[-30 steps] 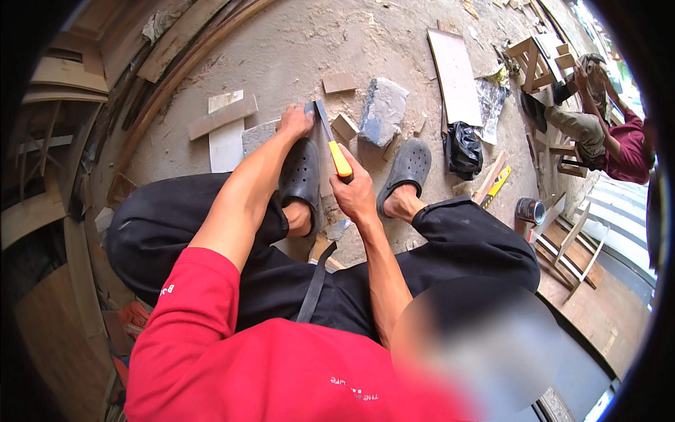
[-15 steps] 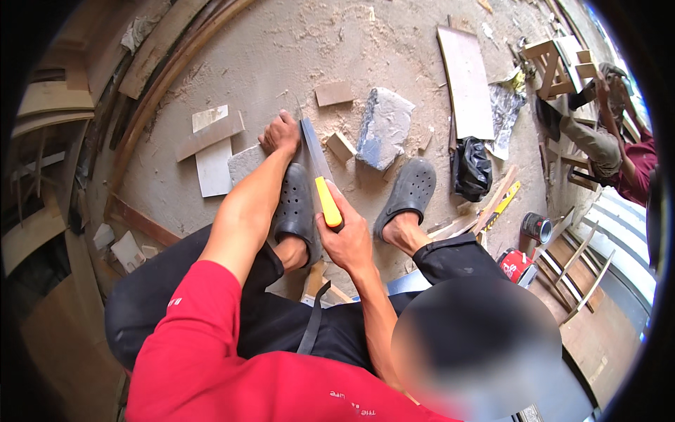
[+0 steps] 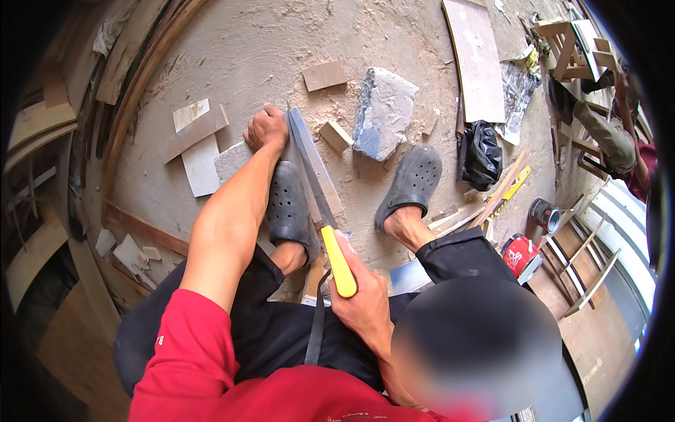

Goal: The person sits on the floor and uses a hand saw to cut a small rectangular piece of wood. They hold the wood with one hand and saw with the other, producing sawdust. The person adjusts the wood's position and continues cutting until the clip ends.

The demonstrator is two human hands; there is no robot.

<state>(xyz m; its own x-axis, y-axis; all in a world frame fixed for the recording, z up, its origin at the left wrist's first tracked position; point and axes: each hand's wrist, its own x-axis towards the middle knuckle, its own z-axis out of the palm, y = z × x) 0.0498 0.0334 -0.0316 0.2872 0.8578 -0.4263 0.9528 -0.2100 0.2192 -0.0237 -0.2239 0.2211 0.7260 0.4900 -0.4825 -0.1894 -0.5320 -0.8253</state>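
Note:
My right hand is wrapped round the yellow handle of a handsaw. The saw's long grey blade points away from me and lies along a narrow wooden strip, which shows on its right side. Beside the blade's far end, my left hand is closed in a fist, knuckles up; what its fingers grip is hidden. My left clog stands just left of the blade, close to the strip. A small wood block lies to the right of the blade.
A rough concrete block sits ahead of my right clog. Flat offcuts lie at left, a long board and black plastic bag at right. Cans stand nearer. Another person is at far right.
My right hand has drawn the saw back toward me, so more of the strip shows beside the blade. My left hand keeps its place by the blade's far end; the view has shifted slightly.

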